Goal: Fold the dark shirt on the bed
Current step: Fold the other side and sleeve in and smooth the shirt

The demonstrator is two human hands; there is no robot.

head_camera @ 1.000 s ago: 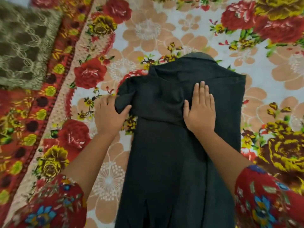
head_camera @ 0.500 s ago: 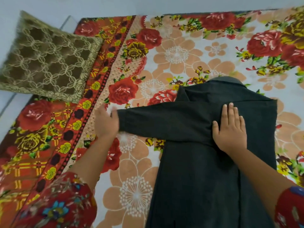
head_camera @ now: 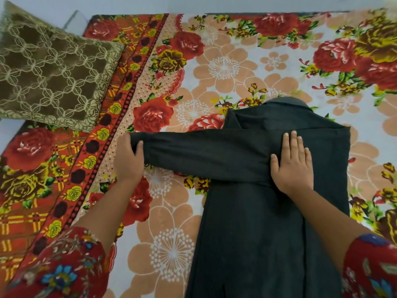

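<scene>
The dark shirt point(head_camera: 264, 222) lies on the bed, collar at the far end, body running down to the lower frame edge. One long sleeve point(head_camera: 202, 151) stretches out flat to the left across the floral bedspread point(head_camera: 171, 244). My left hand point(head_camera: 129, 158) grips the cuff end of that sleeve, thumb on top of the cloth. My right hand point(head_camera: 292, 164) lies flat with straight fingers on the shirt's chest, where the sleeve crosses the body.
A brown and gold patterned cushion point(head_camera: 51, 67) sits at the bed's far left corner. The bedspread's red bordered edge point(head_camera: 90, 147) runs diagonally on the left, with pale floor beyond it.
My left hand has pulled the bunched sleeve out to the left until it lies straight. My right hand has stayed pressed on the shirt. The view has tilted up.
</scene>
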